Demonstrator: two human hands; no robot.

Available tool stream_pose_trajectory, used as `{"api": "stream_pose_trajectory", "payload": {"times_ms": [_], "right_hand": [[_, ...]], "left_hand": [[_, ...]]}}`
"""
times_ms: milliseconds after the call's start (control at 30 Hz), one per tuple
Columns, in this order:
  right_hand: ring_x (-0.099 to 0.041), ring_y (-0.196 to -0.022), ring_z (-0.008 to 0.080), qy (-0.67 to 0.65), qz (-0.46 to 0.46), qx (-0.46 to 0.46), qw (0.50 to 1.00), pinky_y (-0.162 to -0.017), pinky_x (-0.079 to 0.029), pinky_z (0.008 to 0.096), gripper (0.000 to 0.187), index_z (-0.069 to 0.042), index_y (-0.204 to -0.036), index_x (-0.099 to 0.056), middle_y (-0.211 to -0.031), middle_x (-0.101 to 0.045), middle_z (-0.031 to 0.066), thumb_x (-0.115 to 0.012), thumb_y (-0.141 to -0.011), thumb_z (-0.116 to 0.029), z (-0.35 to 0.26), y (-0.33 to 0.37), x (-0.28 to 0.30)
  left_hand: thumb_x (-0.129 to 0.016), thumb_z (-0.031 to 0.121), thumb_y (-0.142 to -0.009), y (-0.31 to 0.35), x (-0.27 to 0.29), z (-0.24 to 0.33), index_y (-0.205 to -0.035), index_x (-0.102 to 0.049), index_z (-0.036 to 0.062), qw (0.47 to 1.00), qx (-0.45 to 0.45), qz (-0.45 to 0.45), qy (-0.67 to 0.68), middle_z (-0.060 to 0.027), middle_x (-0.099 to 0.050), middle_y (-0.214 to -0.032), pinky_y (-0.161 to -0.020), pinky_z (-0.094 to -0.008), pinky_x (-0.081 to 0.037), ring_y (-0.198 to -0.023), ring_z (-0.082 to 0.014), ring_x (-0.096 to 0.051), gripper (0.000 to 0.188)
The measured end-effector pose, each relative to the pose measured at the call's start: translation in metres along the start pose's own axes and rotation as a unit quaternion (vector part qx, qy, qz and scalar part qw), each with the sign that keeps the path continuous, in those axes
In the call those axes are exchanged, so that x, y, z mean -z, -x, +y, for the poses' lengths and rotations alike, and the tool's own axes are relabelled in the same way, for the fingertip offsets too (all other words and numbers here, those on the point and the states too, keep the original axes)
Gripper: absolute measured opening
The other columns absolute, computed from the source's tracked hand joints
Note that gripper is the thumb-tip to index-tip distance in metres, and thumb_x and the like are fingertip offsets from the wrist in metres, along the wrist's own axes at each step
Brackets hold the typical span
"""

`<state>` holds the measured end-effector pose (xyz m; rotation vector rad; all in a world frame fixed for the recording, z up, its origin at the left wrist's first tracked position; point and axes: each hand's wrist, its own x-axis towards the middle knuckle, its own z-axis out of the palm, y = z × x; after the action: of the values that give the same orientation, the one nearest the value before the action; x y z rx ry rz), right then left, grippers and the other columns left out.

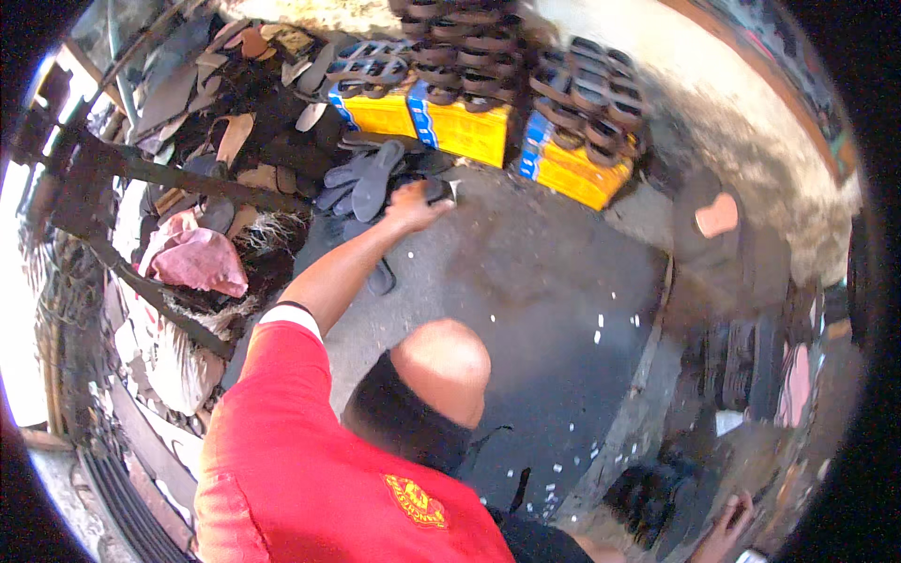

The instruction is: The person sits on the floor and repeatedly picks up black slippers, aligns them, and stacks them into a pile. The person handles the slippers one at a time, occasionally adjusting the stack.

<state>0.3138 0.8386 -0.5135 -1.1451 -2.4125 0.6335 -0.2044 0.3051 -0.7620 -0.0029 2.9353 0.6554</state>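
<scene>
My left arm stretches forward to a pile of grey shoe soles (pixel 375 178) at the far edge of the dark mat. Beside the pile, my left hand (pixel 413 208) closes on a dark sole (pixel 435 190), which shows between thumb and fingers. Another dark sole (pixel 381 279) lies nearer, partly behind my forearm. At the lower right, my right hand (pixel 730 527) is low near the floor, fingers apart, with nothing visible in it. A black heap (pixel 643 502) lies close by on its left.
Yellow-and-blue boxes (pixel 465 131) along the wall carry stacked dark sandals (pixel 591 89). Offcuts and a pink cloth (pixel 195 255) fill the left, behind a wooden bar (pixel 206 180). White scraps dot the dark mat (pixel 563 347). Dark soles (pixel 737 366) stand at right.
</scene>
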Motion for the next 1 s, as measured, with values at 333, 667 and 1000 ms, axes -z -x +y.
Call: {"api": "stream_pose_trajectory", "payload": {"times_ms": [333, 667, 1000], "right_hand": [[-0.057, -0.127, 0.0252, 0.056, -0.345, 0.024, 0.937, -0.109, -0.045, 0.0378, 0.054, 0.001, -0.143, -0.048, -0.136, -0.06, 0.0177, -0.07, -0.099, -0.021, -0.123, -0.028, -0.186], [-0.061, -0.117, 0.0281, 0.111, -0.429, 0.047, 0.895, -0.098, -0.049, 0.0427, 0.052, -0.001, -0.139, -0.056, -0.132, -0.063, 0.0156, -0.068, -0.099, -0.033, -0.184, -0.011, -0.287], [-0.065, -0.115, 0.0378, 0.09, -0.435, 0.178, 0.878, -0.099, -0.051, 0.0433, 0.056, 0.002, -0.132, -0.06, -0.126, -0.066, 0.0229, -0.072, -0.094, -0.038, -0.198, 0.011, -0.415]], "left_hand": [[-0.052, 0.091, -0.077, -0.198, 0.044, -0.249, -0.162, -0.019, 0.0429, 0.973, 0.201, 0.074, 0.086, -0.027, -0.037, -0.159, -0.116, -0.0728, -0.017, -0.15, -0.045, -0.03, 0.103], [-0.064, 0.052, -0.094, -0.144, 0.001, -0.241, -0.161, 0.003, 0.0458, 0.975, 0.219, -0.033, 0.008, -0.0238, -0.047, -0.153, -0.116, -0.0681, -0.027, -0.146, -0.0414, -0.038, 0.095], [-0.062, 0.054, -0.094, 0.027, -0.103, -0.098, -0.163, -0.012, 0.0395, 0.991, 0.111, -0.02, 0.074, -0.0226, -0.039, -0.153, -0.106, -0.0686, -0.031, -0.145, -0.0399, -0.035, 0.087]]}}
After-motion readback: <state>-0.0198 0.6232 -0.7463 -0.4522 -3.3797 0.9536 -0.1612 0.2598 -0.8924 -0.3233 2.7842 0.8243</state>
